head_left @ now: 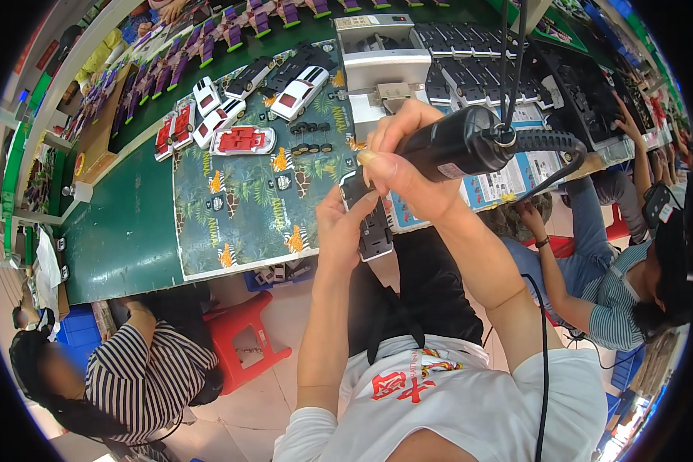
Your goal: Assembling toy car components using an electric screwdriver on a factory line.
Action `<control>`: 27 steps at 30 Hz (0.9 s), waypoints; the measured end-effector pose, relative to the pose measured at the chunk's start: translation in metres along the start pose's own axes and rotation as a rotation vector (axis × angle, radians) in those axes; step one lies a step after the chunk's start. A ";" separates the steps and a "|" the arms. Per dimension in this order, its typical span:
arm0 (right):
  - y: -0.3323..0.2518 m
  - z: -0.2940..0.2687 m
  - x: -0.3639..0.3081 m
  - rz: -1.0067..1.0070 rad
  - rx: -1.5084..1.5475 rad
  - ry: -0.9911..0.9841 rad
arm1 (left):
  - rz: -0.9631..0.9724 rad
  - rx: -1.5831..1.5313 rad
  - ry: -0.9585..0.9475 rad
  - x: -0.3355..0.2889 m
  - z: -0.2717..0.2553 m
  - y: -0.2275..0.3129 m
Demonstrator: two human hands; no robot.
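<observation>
My right hand [404, 165] grips a black electric screwdriver [458, 145] that hangs from a cable above, its tip pointing down at a black toy-car chassis [371, 223]. My left hand [343, 227] holds that chassis from the left side, just off the near edge of the green table [123, 223]. Both forearms come up from the lower edge in front of my white shirt.
A leaf-patterned mat [246, 208] carries red and white toy car bodies [242, 140] and small black wheels [309, 137]. A grey machine [381, 58] stands behind. Black chassis trays [477, 69] lie at right. Seated people flank me, and a red stool [239, 331] stands at left.
</observation>
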State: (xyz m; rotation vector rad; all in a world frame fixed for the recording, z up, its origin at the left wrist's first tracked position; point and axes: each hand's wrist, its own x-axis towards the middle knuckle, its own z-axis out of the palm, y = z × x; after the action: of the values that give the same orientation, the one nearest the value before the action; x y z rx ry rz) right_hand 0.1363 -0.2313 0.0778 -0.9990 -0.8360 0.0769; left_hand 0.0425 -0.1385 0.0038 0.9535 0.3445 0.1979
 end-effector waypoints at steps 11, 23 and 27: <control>-0.038 -0.023 0.031 -0.057 0.170 0.010 | -0.017 -0.299 0.120 0.006 -0.019 -0.007; -0.015 -0.039 0.073 -0.152 -0.368 0.109 | 0.011 -0.320 -0.029 -0.002 -0.028 -0.001; -0.006 -0.026 0.080 -0.124 -0.389 0.138 | 0.031 -0.321 -0.035 -0.002 -0.037 -0.003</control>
State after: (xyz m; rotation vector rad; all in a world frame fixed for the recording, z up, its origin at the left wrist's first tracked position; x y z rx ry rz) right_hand 0.2073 -0.2198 0.1229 -1.2976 -0.7993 -0.2680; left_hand 0.0271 -0.1125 -0.0177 0.6446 0.2559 0.2558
